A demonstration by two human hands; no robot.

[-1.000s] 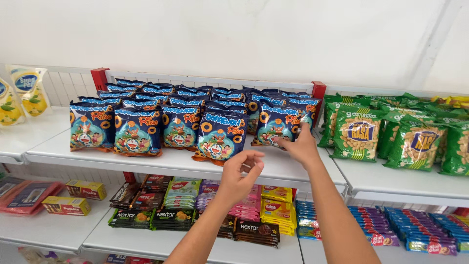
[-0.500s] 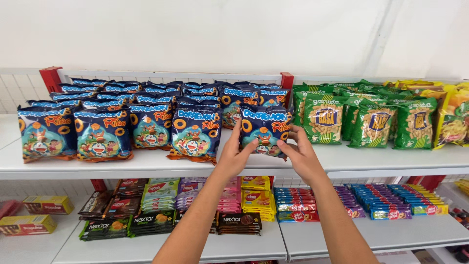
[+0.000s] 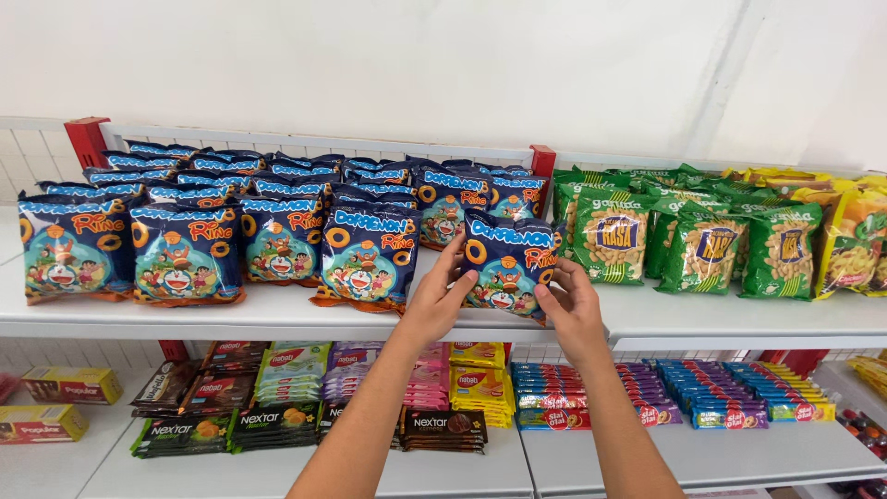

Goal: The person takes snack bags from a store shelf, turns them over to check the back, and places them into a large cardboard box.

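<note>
Right now both hands grip one dark blue glossy snack bag with a cartoon print (image 3: 506, 266), which stands at the front edge of the white metal upper shelf (image 3: 277, 319), at the right end of the blue row. Left hand (image 3: 434, 300) has fingers curled around the bag's left edge, thumb in front. Right hand (image 3: 571, 310) pinches the lower right corner, fingers partly curled. Neither hand is flat open; both are closed on the bag.

Risks, as a judgement:
- Bag sits close to the shelf lip, tilted slightly; if released leaning forward it could slide off onto the lower shelf of flat chocolate wafer packs (image 3: 443, 430).
- Left neighbour, another blue cartoon bag (image 3: 370, 254), already leans and touches or nearly touches the held one; a sideways push could topple it and set off the row behind.
- Green peanut bags (image 3: 610, 236) stand just beside on the right; the right wrist could knock the nearest one over.
- Bag is puffy and slick, so squeezing hard could crush the contents, while a loose corner pinch could slip.
</note>
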